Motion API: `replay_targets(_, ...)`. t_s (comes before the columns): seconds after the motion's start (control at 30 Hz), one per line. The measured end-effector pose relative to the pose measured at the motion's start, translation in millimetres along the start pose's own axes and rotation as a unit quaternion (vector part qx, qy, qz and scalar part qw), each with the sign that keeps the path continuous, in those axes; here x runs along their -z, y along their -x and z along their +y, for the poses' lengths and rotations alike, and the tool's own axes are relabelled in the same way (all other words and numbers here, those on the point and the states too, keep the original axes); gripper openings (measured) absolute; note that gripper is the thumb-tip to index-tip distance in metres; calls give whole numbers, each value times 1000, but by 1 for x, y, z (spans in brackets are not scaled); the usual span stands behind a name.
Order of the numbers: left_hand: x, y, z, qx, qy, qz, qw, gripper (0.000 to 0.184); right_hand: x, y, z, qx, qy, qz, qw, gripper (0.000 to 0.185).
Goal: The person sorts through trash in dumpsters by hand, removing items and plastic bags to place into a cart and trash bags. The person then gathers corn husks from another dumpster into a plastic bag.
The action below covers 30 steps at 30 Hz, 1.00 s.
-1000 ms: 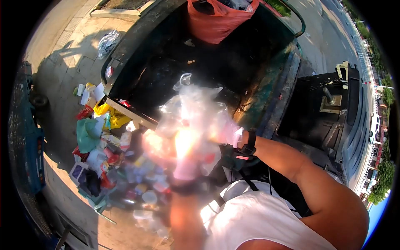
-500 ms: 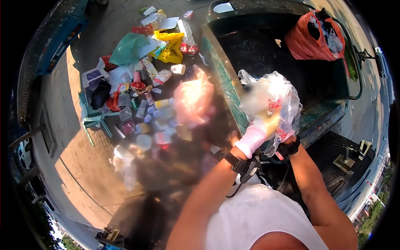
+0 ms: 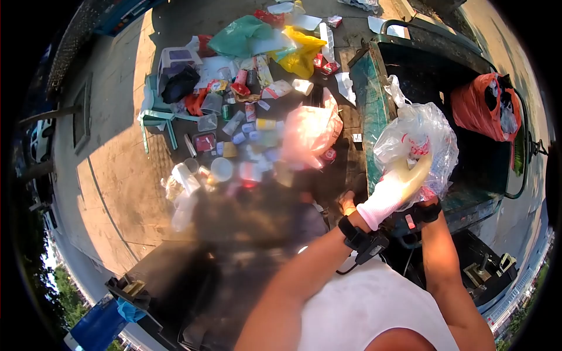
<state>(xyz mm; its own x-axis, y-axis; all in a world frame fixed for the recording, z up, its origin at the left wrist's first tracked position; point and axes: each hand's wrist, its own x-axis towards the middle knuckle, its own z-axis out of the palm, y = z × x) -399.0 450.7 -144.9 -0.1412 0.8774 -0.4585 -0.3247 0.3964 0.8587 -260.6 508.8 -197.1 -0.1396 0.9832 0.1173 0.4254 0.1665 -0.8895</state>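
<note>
Your left hand (image 3: pixel 404 182), fingers curled in, grips the clear plastic bag (image 3: pixel 418 131); your right hand (image 3: pixel 429 192), mostly hidden behind it: grip undeterminable. Two-handed hold probably keeps the loose film gathered. Green cart (image 3: pixel 376 108) beyond both hands.

Single head-worn view, fisheye, looking forward and steeply down past white shirt (image 3: pixel 374 301) toward nearby left hand (image 3: pixel 404 182).
</note>
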Motion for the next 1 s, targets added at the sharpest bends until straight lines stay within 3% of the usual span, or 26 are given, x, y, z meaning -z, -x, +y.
replay_targets(0.03,7,2,7,53,6,-22,998,74,-3,-1,2,2,-1,-1,1000,47)
replay_targets(0.1,13,8,6,12,50,3,999,79,-9,-6,4,10,1,-3,1000,46)
replay_targets(0.13,20,8,6,33,83,-35,995,79,-12,-8,5,13,1,-1,1000,46)
replay_targets(0.23,30,20,17,-7,184,-6,983,64,-16,-17,6,20,1,-4,1000,45)
replay_targets(0.3,39,9,5,-87,128,-25,988,66,-18,-26,5,23,2,0,1000,44)
replay_targets(0.4,47,8,1,-123,98,36,987,75,-16,-40,2,26,5,6,1000,43)
replay_targets(0.5,59,29,4,-188,-38,71,979,81,-12,-52,-1,29,9,13,999,42)
replay_targets(0.53,60,35,5,-198,-106,75,972,92,-12,-53,-2,31,12,13,999,42)
replay_targets(0.67,47,52,19,-119,-186,44,974,112,-24,-36,-3,62,27,-2,998,41)
replay_targets(0.77,26,15,-13,-50,-184,129,973,113,-50,3,18,128,61,-44,989,40)
replay_targets(0.83,43,-5,-44,-100,-275,103,951,73,-64,23,12,148,102,-102,979,40)
replay_targets(0.87,52,-15,-60,-126,-319,93,935,58,-68,24,-24,114,135,-156,972,37)
replay_targets(0.9,63,-1,-43,-29,-192,150,969,46,-73,25,-59,82,171,-211,959,35)
replay_targets(0.93,69,4,-45,-42,-125,154,979,44,-84,22,-105,65,205,-252,944,31)
replay_targets(1.0,82,11,-50,-71,10,158,985,40,-86,23,-118,11,206,-245,947,26)
